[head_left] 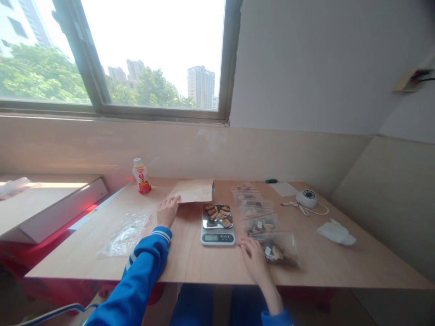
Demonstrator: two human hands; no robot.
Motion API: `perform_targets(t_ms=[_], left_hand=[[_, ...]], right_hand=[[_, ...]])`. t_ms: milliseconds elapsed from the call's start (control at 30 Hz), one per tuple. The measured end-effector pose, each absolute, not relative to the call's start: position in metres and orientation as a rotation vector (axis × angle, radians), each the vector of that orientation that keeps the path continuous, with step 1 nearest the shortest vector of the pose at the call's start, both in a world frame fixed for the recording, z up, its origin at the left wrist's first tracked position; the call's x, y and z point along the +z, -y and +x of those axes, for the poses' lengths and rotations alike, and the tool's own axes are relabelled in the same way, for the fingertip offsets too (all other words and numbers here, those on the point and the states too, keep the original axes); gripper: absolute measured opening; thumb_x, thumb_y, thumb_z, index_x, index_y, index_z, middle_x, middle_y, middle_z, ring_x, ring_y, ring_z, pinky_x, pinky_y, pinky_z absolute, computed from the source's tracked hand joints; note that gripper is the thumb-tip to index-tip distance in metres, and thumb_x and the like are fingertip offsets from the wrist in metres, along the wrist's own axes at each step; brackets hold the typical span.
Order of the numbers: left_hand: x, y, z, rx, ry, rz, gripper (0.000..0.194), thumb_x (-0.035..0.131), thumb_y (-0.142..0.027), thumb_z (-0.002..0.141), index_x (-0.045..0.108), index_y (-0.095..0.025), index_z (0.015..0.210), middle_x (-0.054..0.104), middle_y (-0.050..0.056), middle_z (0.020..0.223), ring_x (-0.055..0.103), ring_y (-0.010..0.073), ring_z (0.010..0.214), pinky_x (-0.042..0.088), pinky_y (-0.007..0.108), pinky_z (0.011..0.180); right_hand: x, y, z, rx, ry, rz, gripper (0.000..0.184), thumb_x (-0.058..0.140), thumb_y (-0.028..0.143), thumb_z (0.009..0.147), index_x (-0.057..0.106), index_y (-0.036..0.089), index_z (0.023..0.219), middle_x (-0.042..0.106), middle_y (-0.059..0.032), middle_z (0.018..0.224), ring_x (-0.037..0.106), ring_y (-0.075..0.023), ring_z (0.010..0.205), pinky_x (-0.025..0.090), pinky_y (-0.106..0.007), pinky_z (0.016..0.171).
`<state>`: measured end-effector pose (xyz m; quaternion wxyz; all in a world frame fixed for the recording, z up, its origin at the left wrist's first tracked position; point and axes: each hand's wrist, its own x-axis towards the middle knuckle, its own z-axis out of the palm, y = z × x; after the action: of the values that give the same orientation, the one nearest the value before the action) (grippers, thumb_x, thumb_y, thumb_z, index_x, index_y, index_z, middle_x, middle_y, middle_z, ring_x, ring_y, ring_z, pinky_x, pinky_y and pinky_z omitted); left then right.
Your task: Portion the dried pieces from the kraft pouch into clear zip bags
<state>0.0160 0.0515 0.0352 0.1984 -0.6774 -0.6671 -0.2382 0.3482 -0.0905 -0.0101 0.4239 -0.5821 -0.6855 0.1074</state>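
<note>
My left hand (167, 212) has its fingers closed on the near left corner of a flat tan paper bag (195, 190), whose right end shows a dark gap. In front of the bag stands a small digital kitchen scale (218, 238). Several brown dried pieces (219, 214), perhaps sliced mushroom or root, lie on its metal plate. My right hand (253, 253) rests right of the scale with its fingers loosely stretched and apart. It is beside the nearest zip bag (287, 246), which holds dark and pale dried pieces and a small white label; whether it touches the bag I cannot tell.
More filled zip bags (253, 208) overlap in a row behind. An empty-looking clear bag (125, 235) lies left. A red-and-white bottle (141, 175) stands at the back left. On the right are a white round device (306, 198) with a cable, a white tissue (337, 232) and a green-handled tool (271, 181).
</note>
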Motion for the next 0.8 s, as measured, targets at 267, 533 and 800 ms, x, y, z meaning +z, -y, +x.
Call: perform_targets(t_ms=[267, 533, 800], left_hand=[[0.04, -0.051, 0.037, -0.585, 1.879, -1.928, 0.036, 0.041, -0.021, 0.085, 0.063, -0.022, 0.114, 0.064, 0.013, 0.109, 0.054, 0.0303, 0.097, 0.038, 0.043, 0.081], [0.046, -0.027, 0.031, -0.761, 2.055, -1.93, 0.05, 0.04, -0.017, 0.082, 0.046, -0.015, 0.132, 0.048, 0.014, 0.136, 0.048, 0.0266, 0.118, 0.033, 0.044, 0.097], [0.027, 0.045, -0.034, -0.773, 2.396, -1.406, 0.043, 0.042, -0.029, 0.082, 0.054, -0.011, 0.119, 0.053, 0.021, 0.125, 0.052, 0.0353, 0.109, 0.04, 0.052, 0.087]], right_hand=[[-0.008, 0.093, 0.348, 0.307, 1.74, -1.472, 0.024, 0.043, 0.018, 0.086, 0.066, 0.021, 0.086, 0.065, -0.0072, 0.098, 0.057, -0.0232, 0.098, 0.044, -0.039, 0.09], [-0.004, 0.095, 0.347, 0.32, 1.75, -1.48, 0.025, 0.042, 0.017, 0.086, 0.066, 0.021, 0.085, 0.065, -0.008, 0.099, 0.056, -0.0234, 0.099, 0.044, -0.04, 0.091], [-0.004, 0.097, 0.346, 0.27, 1.697, -1.405, 0.023, 0.042, 0.024, 0.088, 0.066, 0.021, 0.087, 0.067, -0.0077, 0.095, 0.059, -0.0226, 0.094, 0.046, -0.039, 0.087]])
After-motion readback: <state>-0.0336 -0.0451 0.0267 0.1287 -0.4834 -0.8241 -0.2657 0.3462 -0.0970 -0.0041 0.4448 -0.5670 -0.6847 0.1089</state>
